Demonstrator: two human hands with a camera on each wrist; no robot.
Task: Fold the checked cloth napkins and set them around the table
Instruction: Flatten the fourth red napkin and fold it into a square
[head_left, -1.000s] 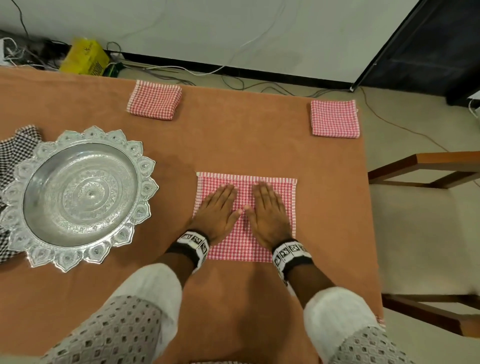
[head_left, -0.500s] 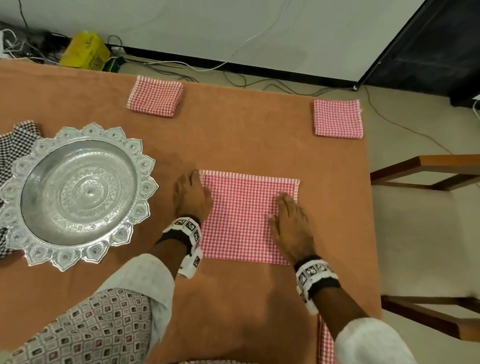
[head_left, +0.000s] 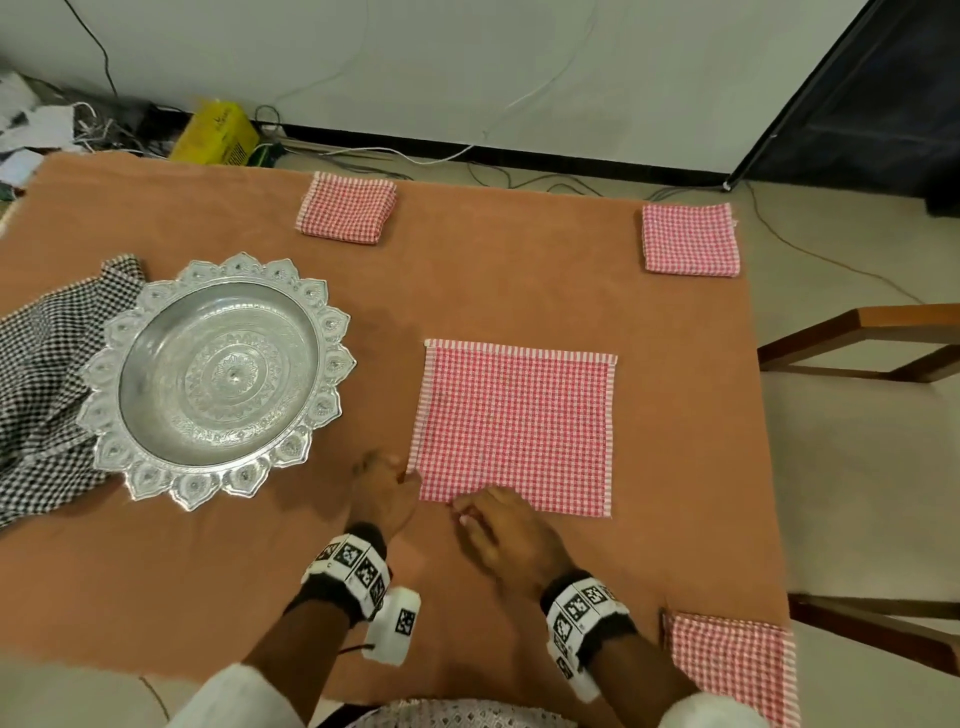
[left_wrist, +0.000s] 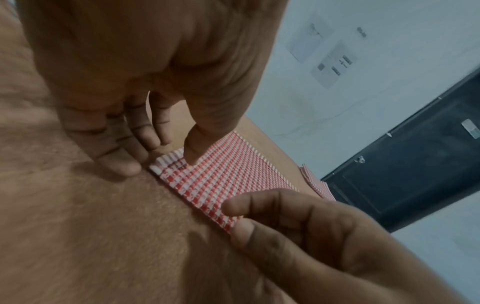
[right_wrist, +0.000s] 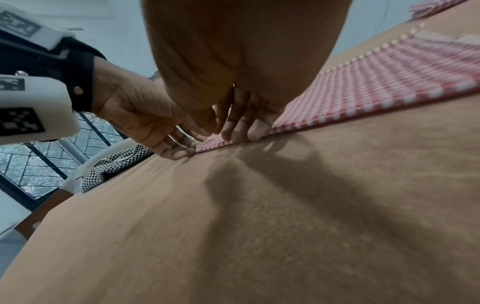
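Observation:
A red checked napkin (head_left: 514, 426) lies flat in one square on the brown table cover (head_left: 519, 291). My left hand (head_left: 400, 480) is at its near left corner. In the left wrist view the thumb (left_wrist: 189, 154) lies on top of that corner and the fingers (left_wrist: 122, 164) sit against its edge, pinching it. My right hand (head_left: 467, 512) pinches the near edge just to the right, thumb above and finger below (left_wrist: 244, 230). In the right wrist view its fingertips (right_wrist: 244, 129) touch that edge. Folded red napkins lie at the far middle (head_left: 347, 214), far right (head_left: 690, 240) and near right (head_left: 732, 665).
An ornate silver tray (head_left: 218, 379) stands on the left, on a black checked cloth (head_left: 36, 374). A wooden chair (head_left: 857, 467) is beside the table's right edge. Cables and a yellow box (head_left: 218, 132) lie on the floor beyond the far edge.
Both hands left the middle of the napkin, spread to its sides, then came to its near left corner and near edge. The napkin stays flat.

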